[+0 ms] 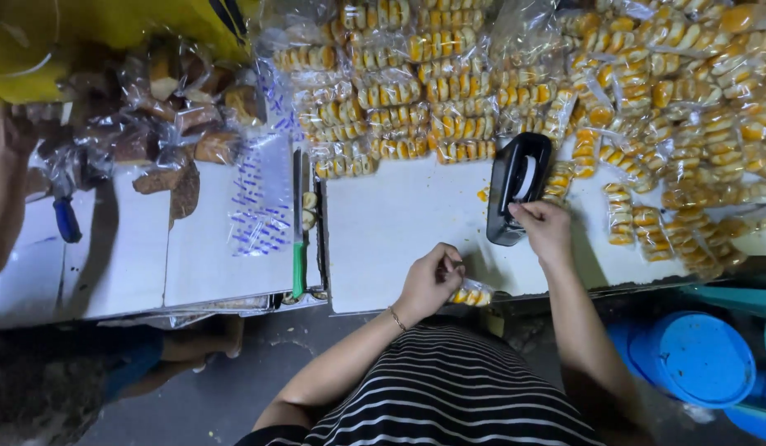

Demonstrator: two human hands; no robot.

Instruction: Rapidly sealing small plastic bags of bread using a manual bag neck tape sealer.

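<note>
Up top, clear cookie packs [449, 83] crowd the black tape dispenser [515, 186].

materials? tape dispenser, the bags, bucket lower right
Tape dispenser: looks like black moulded plastic, glossy, with highlights on its curved top. Bags: thin clear plastic film, crinkled and glinting, pastries visible through. Bucket: likely blue plastic, matte, smooth lid. Right hand rests on the dispenser.

Low in the frame's centre, the left hand [430, 279] pinches a small packet of yellow pastries [471, 294]; the right hand [545, 228] touches a black tape dispenser [515, 185] on the white table [391, 223].
</note>
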